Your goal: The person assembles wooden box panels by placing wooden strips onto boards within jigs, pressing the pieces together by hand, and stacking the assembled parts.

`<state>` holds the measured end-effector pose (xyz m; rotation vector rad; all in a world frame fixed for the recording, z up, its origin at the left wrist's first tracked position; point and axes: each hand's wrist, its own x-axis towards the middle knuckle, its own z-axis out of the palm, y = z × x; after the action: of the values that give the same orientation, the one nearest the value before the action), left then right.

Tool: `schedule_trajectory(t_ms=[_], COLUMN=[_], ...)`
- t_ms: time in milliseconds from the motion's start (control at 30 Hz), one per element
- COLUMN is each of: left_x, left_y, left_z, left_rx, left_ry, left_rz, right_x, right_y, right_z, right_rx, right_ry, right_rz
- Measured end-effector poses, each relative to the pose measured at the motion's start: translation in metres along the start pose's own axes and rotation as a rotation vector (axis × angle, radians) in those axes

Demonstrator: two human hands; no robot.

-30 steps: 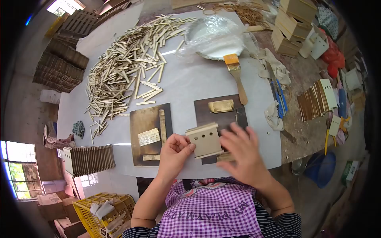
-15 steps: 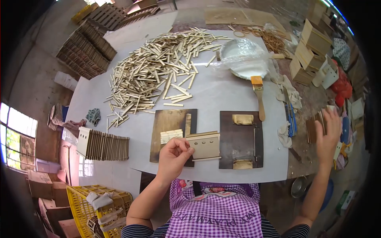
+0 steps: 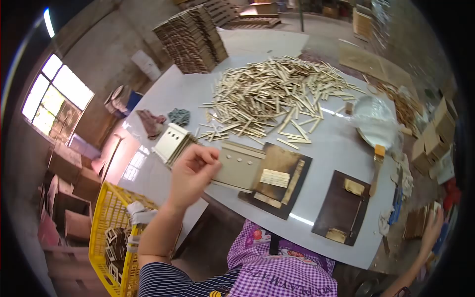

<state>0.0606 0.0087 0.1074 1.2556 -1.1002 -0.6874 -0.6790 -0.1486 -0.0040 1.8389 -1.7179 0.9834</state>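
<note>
My left hand is closed in a pinch on the edge of a thin wooden panel with three holes and narrow strips along its edges. The panel is held above the table, beside a dark jig board that has a small group of short wooden strips on it. Just behind my left hand stands a row of similar panels. Far to the right, my right hand is stretched out with nothing visible in it, next to a stack of brown panels.
A large heap of wooden strips covers the back of the table. To the right are a second dark board, a brush and a plastic-covered basin. A yellow crate stands at the lower left.
The view has swung left. My left hand has carried the panel leftward, away from the jig board and close to the row of panels. My right hand stays by the brown stack.
</note>
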Motion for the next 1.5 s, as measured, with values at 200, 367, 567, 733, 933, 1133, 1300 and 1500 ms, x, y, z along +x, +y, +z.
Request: schedule_trajectory(t_ms=[200, 367, 567, 733, 933, 1133, 1300, 1500], left_x=[0.025, 0.043, 0.055, 0.062, 0.057, 0.042, 0.043, 0.043], left_y=[0.050, 0.056, 0.046, 0.026, 0.029, 0.057, 0.052, 0.055], left_z=[-0.094, -0.146, -0.159, -0.164, -0.132, -0.088, -0.090, -0.082], left_rx=[0.201, 0.309, 0.340, 0.489, 0.816, 1.206, 1.251, 1.277], left_ry=[0.156, 0.176, 0.146, 0.121, 0.155, 0.050, 0.022, 0.041], left_rz=[-0.019, -0.192, -0.249, -0.220, -0.220, -0.269, -0.232, -0.236], right_x=[0.019, 0.026, 0.028, 0.029, 0.035, -0.004, -0.010, -0.027], right_y=[0.001, -0.051, -0.064, -0.063, -0.097, -0.087, -0.158, -0.173], right_z=[-0.008, -0.028, -0.038, -0.041, -0.050, -0.021, -0.028, -0.009], right_rx=[0.025, -0.086, 0.452, -0.195, -0.327, -0.086, -0.022, 0.089], right_ry=[-0.123, -0.103, 0.058, -0.053, 0.041, -0.136, -0.269, -0.302], right_rz=[0.071, 0.072, 0.136, -0.140, -0.308, -0.021, 0.051, -0.005])
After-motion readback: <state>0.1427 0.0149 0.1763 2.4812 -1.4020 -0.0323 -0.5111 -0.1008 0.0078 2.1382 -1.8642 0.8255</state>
